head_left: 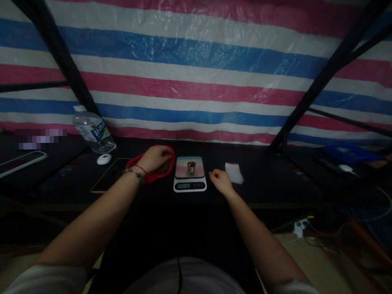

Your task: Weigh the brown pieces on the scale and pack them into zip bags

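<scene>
My left hand (156,158) is over a red plastic bag or liner (150,177), its fingers curled down at small brown pieces (164,168) inside. Whatever those fingertips hold is hidden. A white digital kitchen scale (190,186) stands between my hands, its small display lit but unreadable. On its pale platform sits a small metal cup (191,168) with something brown in it. My right hand (221,182) rests on the black table just right of the scale, fingers folded in, with nothing visible in them. Beside it lies a stack of small clear plastic bags (234,174).
A clear plastic bottle (94,131) stands back left, with a white oval object (104,159) in front. A phone or tablet (110,176) lies partly beneath my left arm. Dark metal posts (284,134) rise before a striped sheet (196,85). A power strip (300,227) is low right.
</scene>
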Demonstrator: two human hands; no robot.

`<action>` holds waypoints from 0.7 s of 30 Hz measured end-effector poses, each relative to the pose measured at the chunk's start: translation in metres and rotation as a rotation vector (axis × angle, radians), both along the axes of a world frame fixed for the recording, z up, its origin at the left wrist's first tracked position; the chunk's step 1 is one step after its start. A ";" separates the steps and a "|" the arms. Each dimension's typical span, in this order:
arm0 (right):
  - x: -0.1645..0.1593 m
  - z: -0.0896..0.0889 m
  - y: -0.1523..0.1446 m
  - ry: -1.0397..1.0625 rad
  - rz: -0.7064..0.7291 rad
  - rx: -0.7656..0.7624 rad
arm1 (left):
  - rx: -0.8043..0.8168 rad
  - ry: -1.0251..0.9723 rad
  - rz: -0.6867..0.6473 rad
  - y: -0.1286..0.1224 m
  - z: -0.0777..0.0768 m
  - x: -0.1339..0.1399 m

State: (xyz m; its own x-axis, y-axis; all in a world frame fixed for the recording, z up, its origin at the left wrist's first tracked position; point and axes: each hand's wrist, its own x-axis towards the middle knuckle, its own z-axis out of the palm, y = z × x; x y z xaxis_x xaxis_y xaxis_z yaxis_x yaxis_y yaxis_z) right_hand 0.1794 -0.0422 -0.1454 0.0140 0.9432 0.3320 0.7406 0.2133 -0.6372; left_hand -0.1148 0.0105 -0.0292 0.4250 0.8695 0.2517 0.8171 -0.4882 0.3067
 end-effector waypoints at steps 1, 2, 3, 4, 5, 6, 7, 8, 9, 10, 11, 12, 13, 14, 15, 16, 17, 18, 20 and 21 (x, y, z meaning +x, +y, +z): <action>0.000 0.000 0.000 -0.001 0.002 0.001 | -0.004 -0.040 -0.080 -0.004 0.004 0.011; 0.000 0.000 0.000 -0.001 0.003 0.001 | -0.016 -0.066 -0.154 -0.008 0.006 0.023; 0.000 0.001 -0.001 0.001 0.003 0.000 | -0.028 -0.067 -0.206 -0.010 0.008 0.035; 0.000 0.001 -0.001 0.002 0.001 -0.001 | -0.030 -0.048 -0.245 -0.012 0.009 0.046; 0.000 0.001 -0.001 0.005 0.001 0.000 | -0.015 -0.022 -0.280 -0.013 0.008 0.055; 0.000 0.000 -0.001 0.009 0.000 0.001 | 0.007 0.010 -0.309 -0.013 0.007 0.063; 0.000 0.000 -0.001 0.013 0.001 0.001 | 0.031 0.043 -0.332 -0.012 0.004 0.069; 0.000 0.000 -0.001 0.019 0.005 0.002 | 0.053 0.073 -0.353 -0.012 0.002 0.074; 0.000 0.000 -0.001 0.025 0.012 0.003 | 0.069 0.098 -0.368 -0.011 -0.002 0.077; 0.000 0.000 -0.001 0.031 0.020 0.003 | 0.077 0.117 -0.377 -0.010 -0.005 0.078; 0.000 0.000 -0.001 0.036 0.025 0.002 | 0.080 0.132 -0.381 -0.009 -0.008 0.079; 0.000 0.001 -0.001 0.039 0.028 0.001 | 0.082 0.143 -0.382 -0.009 -0.011 0.080; 0.000 0.001 -0.001 0.040 0.027 -0.001 | 0.082 0.154 -0.378 -0.008 -0.014 0.080; -0.001 0.001 -0.001 0.040 0.025 -0.005 | 0.084 0.163 -0.372 -0.008 -0.015 0.080; -0.001 0.001 -0.001 0.040 0.023 -0.011 | 0.088 0.171 -0.368 -0.008 -0.016 0.079; -0.001 0.002 -0.001 0.039 0.022 -0.016 | 0.093 0.177 -0.367 -0.008 -0.017 0.079; 0.000 0.002 -0.001 0.039 0.023 -0.020 | 0.098 0.179 -0.367 -0.007 -0.016 0.078; 0.000 0.002 -0.001 0.038 0.024 -0.024 | 0.102 0.176 -0.364 -0.007 -0.015 0.077; 0.000 0.001 -0.001 0.036 0.027 -0.031 | 0.115 0.151 -0.356 -0.006 -0.011 0.075; 0.000 0.001 -0.001 0.033 0.027 -0.033 | 0.119 0.131 -0.349 -0.005 -0.009 0.073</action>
State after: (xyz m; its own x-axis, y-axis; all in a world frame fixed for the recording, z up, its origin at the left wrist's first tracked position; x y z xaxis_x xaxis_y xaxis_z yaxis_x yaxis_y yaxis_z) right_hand 0.1793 -0.0433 -0.1441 -0.0012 0.9538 0.3003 0.7133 0.2113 -0.6682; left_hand -0.0416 0.0051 -0.0381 0.7254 0.6349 0.2659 0.6240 -0.7696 0.1353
